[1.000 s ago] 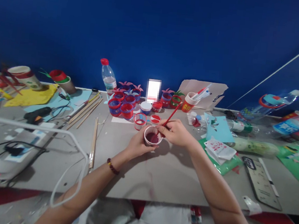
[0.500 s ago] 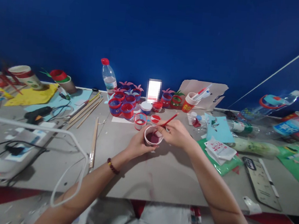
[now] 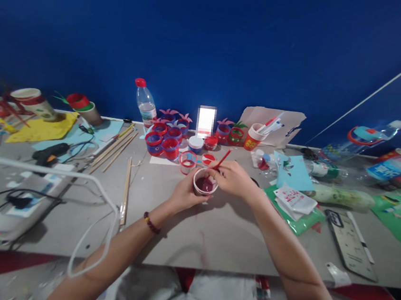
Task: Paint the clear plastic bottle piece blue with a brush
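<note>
Lowered since earlier, the stick [image 3: 224,158] was pinched by the right hand [image 3: 234,178], the cup [image 3: 204,194] gripped by the left hand [image 3: 184,190]; open surface [image 3: 227,238] was seen toward the near edge [image 3: 231,270].

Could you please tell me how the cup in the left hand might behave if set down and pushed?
The cup looks thin-walled, so it would probably flex if squeezed hard. The dark red liquid pooled inside would likely slosh under a sharp push, and might spill if the cup tipped.
</note>
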The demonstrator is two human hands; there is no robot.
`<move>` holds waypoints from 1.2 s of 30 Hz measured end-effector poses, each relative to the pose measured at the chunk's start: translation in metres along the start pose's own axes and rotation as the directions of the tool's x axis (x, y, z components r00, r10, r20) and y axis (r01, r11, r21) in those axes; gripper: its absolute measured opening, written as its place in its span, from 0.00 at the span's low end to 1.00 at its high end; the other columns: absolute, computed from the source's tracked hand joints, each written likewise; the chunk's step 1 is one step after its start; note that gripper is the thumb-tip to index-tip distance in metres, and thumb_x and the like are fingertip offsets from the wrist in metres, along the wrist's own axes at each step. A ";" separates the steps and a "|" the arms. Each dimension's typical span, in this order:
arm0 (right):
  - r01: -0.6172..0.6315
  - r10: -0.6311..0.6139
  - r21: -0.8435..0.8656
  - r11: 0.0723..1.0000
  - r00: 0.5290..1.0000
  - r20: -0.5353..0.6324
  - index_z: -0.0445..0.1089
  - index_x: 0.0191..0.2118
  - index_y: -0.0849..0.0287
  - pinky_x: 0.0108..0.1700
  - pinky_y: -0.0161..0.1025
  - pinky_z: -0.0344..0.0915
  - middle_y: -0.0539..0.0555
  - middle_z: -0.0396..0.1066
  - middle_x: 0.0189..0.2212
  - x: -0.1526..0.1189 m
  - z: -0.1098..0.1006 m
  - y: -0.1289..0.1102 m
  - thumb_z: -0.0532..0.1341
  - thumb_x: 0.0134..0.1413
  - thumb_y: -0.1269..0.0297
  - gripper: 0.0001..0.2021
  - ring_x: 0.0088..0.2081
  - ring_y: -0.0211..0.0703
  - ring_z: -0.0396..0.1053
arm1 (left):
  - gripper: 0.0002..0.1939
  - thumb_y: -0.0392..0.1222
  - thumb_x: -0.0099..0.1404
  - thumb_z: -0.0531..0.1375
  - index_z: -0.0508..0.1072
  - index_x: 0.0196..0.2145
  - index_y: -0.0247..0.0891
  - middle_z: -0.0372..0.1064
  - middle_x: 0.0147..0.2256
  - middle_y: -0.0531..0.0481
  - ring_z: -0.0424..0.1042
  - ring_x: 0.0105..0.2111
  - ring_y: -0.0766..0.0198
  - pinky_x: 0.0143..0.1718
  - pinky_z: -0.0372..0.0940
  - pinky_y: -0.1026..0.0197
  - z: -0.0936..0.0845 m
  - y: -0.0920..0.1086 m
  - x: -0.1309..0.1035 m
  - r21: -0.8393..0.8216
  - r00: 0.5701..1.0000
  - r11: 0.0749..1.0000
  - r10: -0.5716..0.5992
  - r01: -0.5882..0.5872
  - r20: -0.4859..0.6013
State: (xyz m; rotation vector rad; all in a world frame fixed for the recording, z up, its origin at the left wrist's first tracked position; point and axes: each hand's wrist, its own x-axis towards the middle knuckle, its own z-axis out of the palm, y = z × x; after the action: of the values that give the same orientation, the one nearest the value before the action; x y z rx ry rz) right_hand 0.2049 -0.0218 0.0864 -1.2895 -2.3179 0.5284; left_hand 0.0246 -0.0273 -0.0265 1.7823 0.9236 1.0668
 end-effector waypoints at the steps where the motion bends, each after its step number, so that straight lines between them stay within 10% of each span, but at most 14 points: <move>1: -0.008 0.008 0.000 1.000 1.000 -0.023 0.78 0.34 0.58 0.43 0.42 0.67 0.58 0.81 0.37 0.000 0.000 0.000 0.56 0.65 0.67 0.13 0.38 0.48 0.76 | 0.38 0.43 0.52 0.72 0.64 0.58 0.42 0.71 0.53 0.45 0.72 0.52 0.51 0.54 0.68 0.49 0.000 0.000 0.000 -0.006 1.000 1.000 -0.005 0.005 -0.002; 36: 0.011 -0.014 0.095 0.995 0.999 0.029 0.78 0.28 0.58 0.40 0.38 0.66 0.55 0.80 0.32 -0.004 -0.007 -0.005 0.56 0.65 0.66 0.17 0.33 0.43 0.75 | 0.37 0.46 0.52 0.72 0.64 0.57 0.41 0.70 0.53 0.44 0.72 0.52 0.50 0.52 0.68 0.49 0.000 0.000 0.001 0.049 1.000 0.999 0.018 -0.018 -0.010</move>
State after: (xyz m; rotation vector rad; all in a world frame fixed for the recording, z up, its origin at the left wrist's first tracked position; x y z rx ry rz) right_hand 0.2072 -0.0271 0.0940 -1.2303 -2.2937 0.6496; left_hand 0.0248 -0.0268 -0.0263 1.8299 0.9491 1.0744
